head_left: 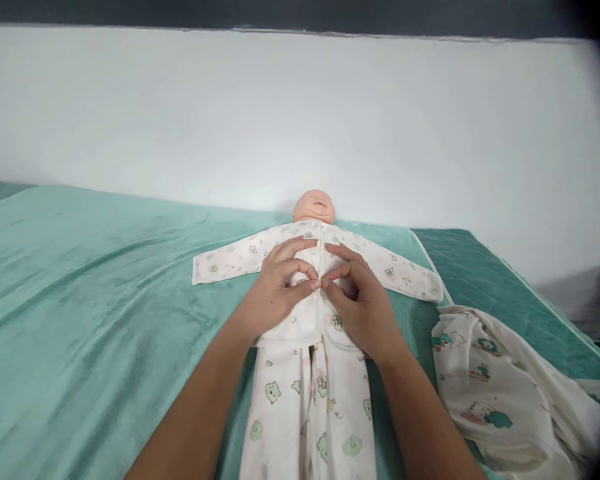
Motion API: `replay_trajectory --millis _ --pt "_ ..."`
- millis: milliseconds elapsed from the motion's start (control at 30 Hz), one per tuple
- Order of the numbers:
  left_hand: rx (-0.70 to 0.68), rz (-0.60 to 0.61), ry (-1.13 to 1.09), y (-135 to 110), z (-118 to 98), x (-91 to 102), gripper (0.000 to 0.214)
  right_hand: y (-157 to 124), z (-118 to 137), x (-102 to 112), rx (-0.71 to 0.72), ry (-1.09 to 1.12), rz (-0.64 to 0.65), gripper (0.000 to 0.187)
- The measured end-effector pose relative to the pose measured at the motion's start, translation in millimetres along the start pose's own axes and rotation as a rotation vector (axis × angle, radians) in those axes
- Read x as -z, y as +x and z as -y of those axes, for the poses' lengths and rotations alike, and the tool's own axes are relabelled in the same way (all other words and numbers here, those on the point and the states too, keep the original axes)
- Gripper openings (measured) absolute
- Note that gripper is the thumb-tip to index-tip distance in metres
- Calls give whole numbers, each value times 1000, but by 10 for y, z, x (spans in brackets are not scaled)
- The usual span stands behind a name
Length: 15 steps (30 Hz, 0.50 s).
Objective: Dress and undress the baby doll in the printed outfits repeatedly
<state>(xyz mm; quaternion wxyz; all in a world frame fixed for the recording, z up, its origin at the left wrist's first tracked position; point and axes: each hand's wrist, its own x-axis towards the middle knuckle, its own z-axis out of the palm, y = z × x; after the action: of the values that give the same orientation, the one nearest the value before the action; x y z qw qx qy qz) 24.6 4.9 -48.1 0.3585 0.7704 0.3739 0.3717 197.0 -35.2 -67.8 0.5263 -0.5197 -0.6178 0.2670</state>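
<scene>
A baby doll (315, 205) lies on its back on a green blanket (95, 280), head towards the wall. It wears a white printed shirt (230, 260) with both sleeves spread out and matching trousers (310, 413). My left hand (275, 293) and my right hand (360, 303) rest on the doll's chest. The thumb and forefinger of each hand pinch the shirt's front edges where they meet in the middle. The other fingers curl over the cloth.
A crumpled heap of white printed baby clothes (495, 387) lies on the blanket to the right of the doll. A darker green mattress edge (480, 273) shows at the right. A white wall (300, 120) stands right behind the doll's head.
</scene>
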Motion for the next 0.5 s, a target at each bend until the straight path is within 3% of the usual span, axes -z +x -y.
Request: replay_trajectory --millis 300,500 --pt "34 -24 -28 -13 -23 -19 13 25 -8 71 -80 132 12 15" --pt "-17 -94 132 -7 -36 -83 5 33 -15 63 -72 152 37 11"
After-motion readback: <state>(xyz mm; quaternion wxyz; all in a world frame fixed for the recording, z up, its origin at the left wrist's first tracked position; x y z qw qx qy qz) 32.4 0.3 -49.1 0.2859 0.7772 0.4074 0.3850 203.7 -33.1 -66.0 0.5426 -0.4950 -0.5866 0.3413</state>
